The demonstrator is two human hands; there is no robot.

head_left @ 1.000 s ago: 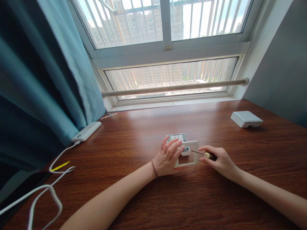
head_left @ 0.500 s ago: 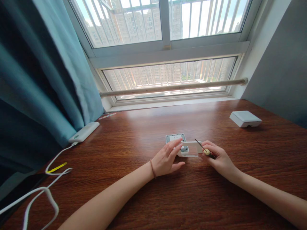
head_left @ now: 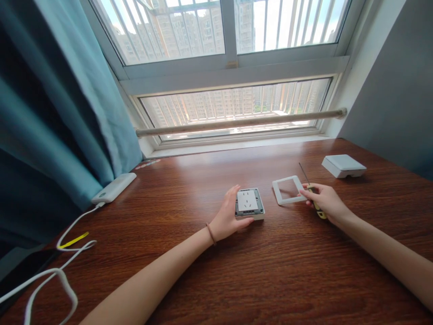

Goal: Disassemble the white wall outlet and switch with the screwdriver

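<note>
Resting flat on the wooden table (head_left: 270, 271), the socket module (head_left: 249, 201) is lying face up at the middle, and the left hand (head_left: 225, 219) is cupping its left edge, with the thumb running along its near side. Just to the right, apart from the module, the white frame (head_left: 276, 193) is lying flat. The right hand (head_left: 323, 201) is touching the frame's right edge with its fingertips while gripping the screwdriver (head_left: 318, 210). The tool's long axis is running from near right to far left, and its thin shaft is pointing away past the frame. The left hand is therefore nearer the module, and the right nearer the frame. A white box (head_left: 343, 165) is sitting far right, and a power bank (head_left: 114, 188) with its cable (head_left: 72, 225) is lying at the left by the curtain (head_left: 67, 113), below the window (head_left: 233, 104).
</note>
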